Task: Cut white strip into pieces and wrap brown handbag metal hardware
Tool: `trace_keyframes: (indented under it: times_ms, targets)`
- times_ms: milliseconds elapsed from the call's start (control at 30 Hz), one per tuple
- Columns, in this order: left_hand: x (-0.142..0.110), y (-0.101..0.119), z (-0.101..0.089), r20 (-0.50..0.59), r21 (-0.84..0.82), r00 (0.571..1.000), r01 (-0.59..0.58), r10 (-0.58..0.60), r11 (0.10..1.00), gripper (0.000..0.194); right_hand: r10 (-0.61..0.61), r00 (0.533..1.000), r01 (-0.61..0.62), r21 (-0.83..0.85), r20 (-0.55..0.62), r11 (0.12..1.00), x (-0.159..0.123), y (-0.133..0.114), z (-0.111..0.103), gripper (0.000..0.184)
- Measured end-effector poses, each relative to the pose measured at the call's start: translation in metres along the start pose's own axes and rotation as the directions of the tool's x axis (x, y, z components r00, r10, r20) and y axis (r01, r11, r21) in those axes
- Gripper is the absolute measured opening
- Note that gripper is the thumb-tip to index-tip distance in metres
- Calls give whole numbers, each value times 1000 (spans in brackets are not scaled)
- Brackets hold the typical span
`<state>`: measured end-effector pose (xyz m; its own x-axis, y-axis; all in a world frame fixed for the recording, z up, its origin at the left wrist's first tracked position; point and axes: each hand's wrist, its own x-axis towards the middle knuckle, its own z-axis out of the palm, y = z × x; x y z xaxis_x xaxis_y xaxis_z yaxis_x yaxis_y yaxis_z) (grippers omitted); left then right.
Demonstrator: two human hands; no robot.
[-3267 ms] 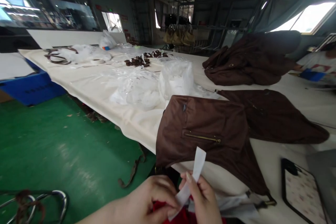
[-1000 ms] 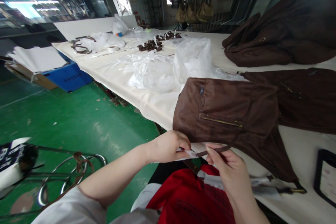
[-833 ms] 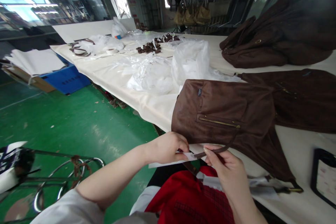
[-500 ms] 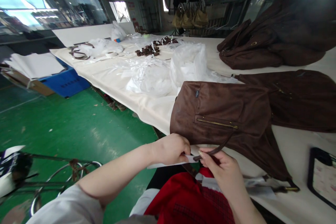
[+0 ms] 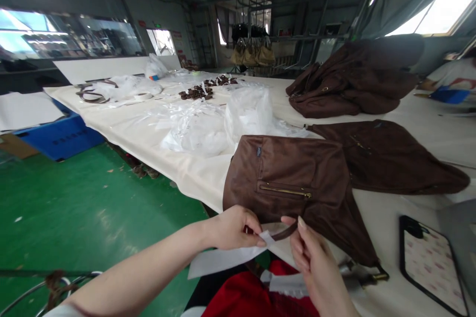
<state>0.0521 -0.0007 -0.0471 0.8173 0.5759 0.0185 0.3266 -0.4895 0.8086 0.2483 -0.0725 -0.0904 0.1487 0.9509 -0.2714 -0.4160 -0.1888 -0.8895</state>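
My left hand is closed in a pinch at the end of a narrow brown strap. Pressed to that strap end is a white strip, whose long tail hangs down to the left. My right hand has its thumb and index finger closed around the strap farther along. Just beyond both hands lies a brown bag with a brass zipper, flat at the table edge. Below the right hand, another white wrapping shows over red cloth on my lap.
A second brown bag and a heap of brown bags lie to the right. Crumpled clear plastic sits mid-table. A phone rests at lower right. On the green floor stands a blue box.
Earlier both hands held only the white strip. Since then the brown strap has come between them, and the strip lies at its end. Most recently my right hand has shifted along the strap, away from the left.
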Motion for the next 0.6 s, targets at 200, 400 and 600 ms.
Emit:
trace_keyframes:
  times_ms: [200,400,600]
  targets:
    - [14,6,4,-33,42,999,-16,17,999,44,3,998,11,-249,56,969,13,4,0,46]
    - [28,9,5,-62,129,994,99,-92,987,37,-347,929,299,-816,130,494,15,-20,-25,44]
    - [53,16,1,-73,168,980,193,-183,967,34,-587,761,480,-849,278,221,43,-29,-53,32]
